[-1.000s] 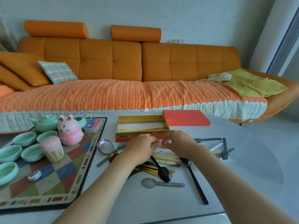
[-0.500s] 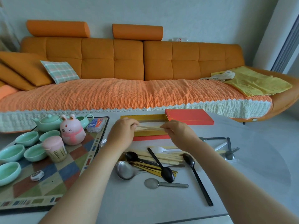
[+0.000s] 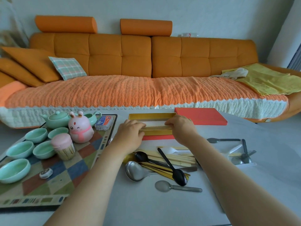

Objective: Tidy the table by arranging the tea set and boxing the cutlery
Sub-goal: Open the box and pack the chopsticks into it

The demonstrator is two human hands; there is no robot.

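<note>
Five mint cups (image 3: 36, 135) sit on the checkered mat (image 3: 53, 181) at my 9 o'clock, with the teapot (image 3: 56, 119), a pink rabbit figure (image 3: 80, 128) and a pink toothpick jar (image 3: 63, 146) behind and beside them. My left hand (image 3: 130, 136) grips the left end of a bundle of pale chopsticks (image 3: 156, 127), fingers curled around it; my right hand (image 3: 180, 126) pinches the right end. Bundle lies lengthwise inside the gold box (image 3: 152, 116) at 12 o'clock, near its front wall; I cannot tell whether it touches the box floor. Red lid (image 3: 200, 116) lies on the bench (image 3: 268, 185) just right of the box. Loose cutlery pile (image 3: 164, 163) sits at 6 o'clock between my forearms: steel ladle (image 3: 136, 171), black spoons, more chopsticks. More spoons (image 3: 241, 158) at 3 o'clock.
</note>
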